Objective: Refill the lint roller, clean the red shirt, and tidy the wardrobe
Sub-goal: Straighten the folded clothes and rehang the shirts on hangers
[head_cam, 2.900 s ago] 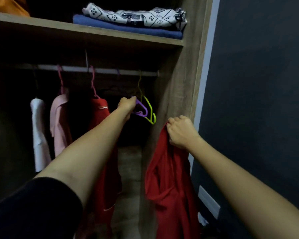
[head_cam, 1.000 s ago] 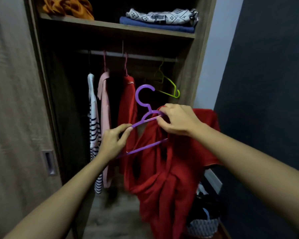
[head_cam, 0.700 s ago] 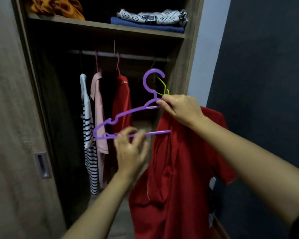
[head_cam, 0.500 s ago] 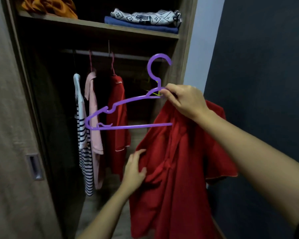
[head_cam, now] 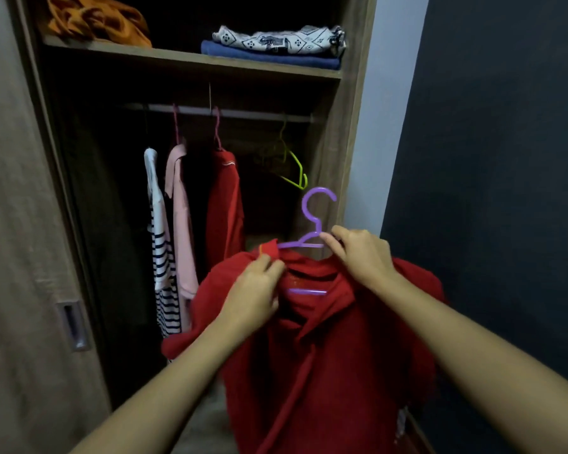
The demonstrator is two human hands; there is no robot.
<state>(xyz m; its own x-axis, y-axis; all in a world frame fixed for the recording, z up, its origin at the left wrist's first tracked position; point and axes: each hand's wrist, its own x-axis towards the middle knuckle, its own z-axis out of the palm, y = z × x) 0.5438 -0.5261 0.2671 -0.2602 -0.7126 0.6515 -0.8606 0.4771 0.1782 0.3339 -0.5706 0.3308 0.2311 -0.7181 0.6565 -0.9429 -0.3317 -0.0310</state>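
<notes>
I hold a red shirt (head_cam: 325, 362) in front of the open wardrobe, draped over a purple hanger (head_cam: 312, 224) whose hook sticks up above the collar. My right hand (head_cam: 363, 255) grips the hanger's right shoulder together with the cloth. My left hand (head_cam: 254, 291) pinches the shirt's collar at the hanger's left arm. Most of the hanger is hidden inside the shirt; only the hook, a bit of its upper arm and a short piece of its bar show. No lint roller is in sight.
On the wardrobe rail (head_cam: 230, 112) hang a striped shirt (head_cam: 161, 257), a pink shirt (head_cam: 181, 231), another red garment (head_cam: 225, 208) and a bare yellow-green hanger (head_cam: 292, 165). Folded clothes (head_cam: 276, 47) and orange cloth (head_cam: 95, 21) lie on the shelf. Sliding door (head_cam: 20, 257) at left, dark wall at right.
The hanger came off the rail and went into the red shirt. My left hand rose from the shirt's body to its collar, and the hanger's left arm is now covered by cloth.
</notes>
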